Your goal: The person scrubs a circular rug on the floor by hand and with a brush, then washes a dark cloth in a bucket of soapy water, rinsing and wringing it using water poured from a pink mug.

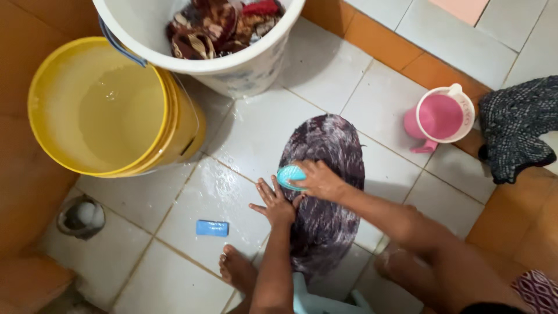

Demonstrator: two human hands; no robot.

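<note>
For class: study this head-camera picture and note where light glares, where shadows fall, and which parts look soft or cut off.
Head view: glare glints on the wet floor tiles beside the blue soap bar; the white bucket casts a shadow rightwards; the right hand gripping the teal brush looks slightly soft; the left hand is sharper; the yellow bucket bulges from lens distortion; the white bucket's top is cropped.

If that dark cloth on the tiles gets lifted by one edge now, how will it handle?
The dark cloth lies flat and sudsy on the wet tile floor, so it will probably hang limp, drip, and feel heavy for its size. The left hand pins its edge, suggesting it slides easily.
</note>
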